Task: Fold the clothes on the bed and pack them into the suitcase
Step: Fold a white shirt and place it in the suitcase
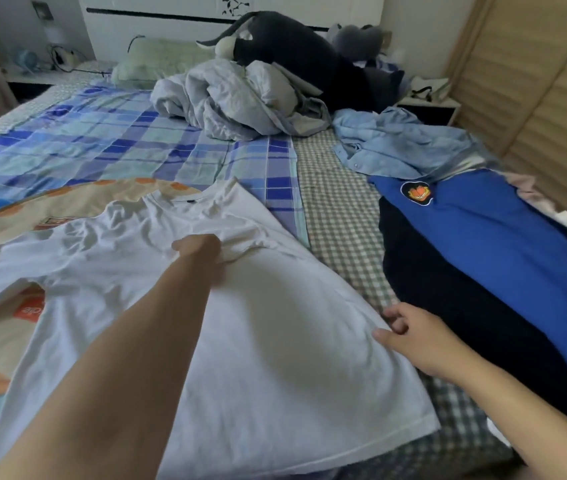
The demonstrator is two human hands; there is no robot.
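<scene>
Your left hand (199, 249) gripped a bunch of the white shirt (275, 358) near its right shoulder, while your right hand (410, 337) pinched the side seam, the shirt lying flat across the bed (340, 216). No suitcase showed. A clean fold likely called for drawing both points inward together, keeping the cloth taut so creases did not set.

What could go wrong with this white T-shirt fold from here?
1. The left hand bunches the white T-shirt near the chest, so creases there may get folded in.
2. The right hand only pinches the side edge; a pull could drag the shirt crooked over the bed.
3. The blue shirt lies close on the right and could get caught in the fold.
</scene>
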